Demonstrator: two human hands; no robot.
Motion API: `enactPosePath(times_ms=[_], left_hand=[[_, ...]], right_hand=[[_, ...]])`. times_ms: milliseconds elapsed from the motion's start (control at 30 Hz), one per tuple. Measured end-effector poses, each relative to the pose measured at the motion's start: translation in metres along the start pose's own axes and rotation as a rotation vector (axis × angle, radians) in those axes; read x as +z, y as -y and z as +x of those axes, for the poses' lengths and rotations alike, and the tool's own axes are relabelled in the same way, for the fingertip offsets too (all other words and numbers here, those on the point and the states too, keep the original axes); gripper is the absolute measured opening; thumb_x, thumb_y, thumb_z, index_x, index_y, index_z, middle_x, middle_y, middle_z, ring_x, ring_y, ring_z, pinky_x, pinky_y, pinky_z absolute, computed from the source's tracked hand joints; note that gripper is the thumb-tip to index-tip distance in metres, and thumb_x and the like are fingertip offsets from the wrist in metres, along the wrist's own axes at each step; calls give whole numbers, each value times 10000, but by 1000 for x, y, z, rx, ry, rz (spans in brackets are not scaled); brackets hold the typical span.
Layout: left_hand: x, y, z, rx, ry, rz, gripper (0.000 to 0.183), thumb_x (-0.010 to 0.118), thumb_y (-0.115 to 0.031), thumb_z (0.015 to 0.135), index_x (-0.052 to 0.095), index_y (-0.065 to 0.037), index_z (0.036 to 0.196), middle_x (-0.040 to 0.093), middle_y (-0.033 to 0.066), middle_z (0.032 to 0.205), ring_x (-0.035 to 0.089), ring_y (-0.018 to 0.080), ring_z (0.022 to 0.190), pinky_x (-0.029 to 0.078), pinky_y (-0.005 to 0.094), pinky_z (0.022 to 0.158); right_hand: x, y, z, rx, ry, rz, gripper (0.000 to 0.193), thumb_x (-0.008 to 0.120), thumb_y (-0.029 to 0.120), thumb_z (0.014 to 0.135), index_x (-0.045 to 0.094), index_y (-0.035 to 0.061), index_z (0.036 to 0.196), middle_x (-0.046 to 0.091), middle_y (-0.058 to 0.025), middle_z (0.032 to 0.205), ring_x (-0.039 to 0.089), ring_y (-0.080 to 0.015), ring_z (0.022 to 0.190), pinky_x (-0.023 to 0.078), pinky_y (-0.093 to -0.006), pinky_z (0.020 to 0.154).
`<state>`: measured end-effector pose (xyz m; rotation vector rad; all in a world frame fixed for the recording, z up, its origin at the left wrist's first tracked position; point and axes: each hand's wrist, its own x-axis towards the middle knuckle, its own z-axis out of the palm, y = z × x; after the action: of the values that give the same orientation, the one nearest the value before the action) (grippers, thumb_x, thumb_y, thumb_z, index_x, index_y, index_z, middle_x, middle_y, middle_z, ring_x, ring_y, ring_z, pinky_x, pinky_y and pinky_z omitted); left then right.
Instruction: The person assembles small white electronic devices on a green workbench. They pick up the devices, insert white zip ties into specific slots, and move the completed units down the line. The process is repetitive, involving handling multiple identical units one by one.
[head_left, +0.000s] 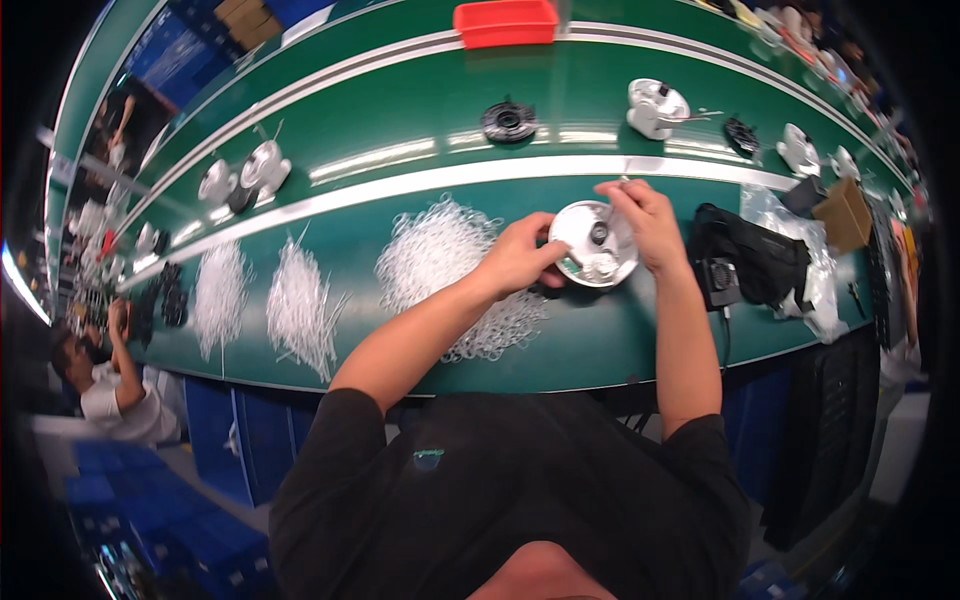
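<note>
A white, bowl-shaped plastic housing (pixel 572 222) is held just above the bench in front of me. Inside it are a black round part (pixel 600 233), whitish pieces and a bit of green. My left hand (pixel 522 258) grips its left rim, thumb over the edge. At its upper right, my right hand (pixel 648 222) is closed in a pinch; a small light tip shows at the fingertips, too small to name. Left of the housing lies a heap of white looped strips (pixel 435 250), partly behind my left forearm.
Two bundles of straight white strips (pixel 222 295) lie further left. A black bag (pixel 755 255) and clear plastic (pixel 822 290) are at right. Beyond the pale rail, a black ring-shaped part (pixel 509 122) and white housings (pixel 657 108) stand on the green strip. A red bin (pixel 505 24) sits farther back.
</note>
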<state>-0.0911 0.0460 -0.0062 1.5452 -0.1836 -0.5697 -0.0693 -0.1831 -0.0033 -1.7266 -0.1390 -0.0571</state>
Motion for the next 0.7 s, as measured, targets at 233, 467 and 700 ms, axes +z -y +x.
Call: enactPosePath(times_ms=[233,467,700], left_hand=[[-27,-2,7,34,-143,79,352,650,-244,958,601,35,1168,678,134,978,693,181,670,575,282,565],[-82,-11,14,91,-232,1072,143,721,-153,832,689,-50,926,710,134,885,682,310,845,527,419,745],[-80,-6,21,58,-107,1370,91,704,-108,809,684,-65,886,701,132,894,670,340,892,518,454,748]], right_hand=[[-10,-5,-2,53,64,95,276,566,186,1000,695,-19,1134,706,-33,974,560,-92,812,450,-241,772],[-6,-6,0,-5,2,-126,331,517,187,1008,647,-15,1236,669,-30,883,555,-99,836,451,-263,778],[-7,3,4,-6,75,-247,346,539,151,989,632,19,1296,666,-20,850,569,-87,761,475,-257,719]])
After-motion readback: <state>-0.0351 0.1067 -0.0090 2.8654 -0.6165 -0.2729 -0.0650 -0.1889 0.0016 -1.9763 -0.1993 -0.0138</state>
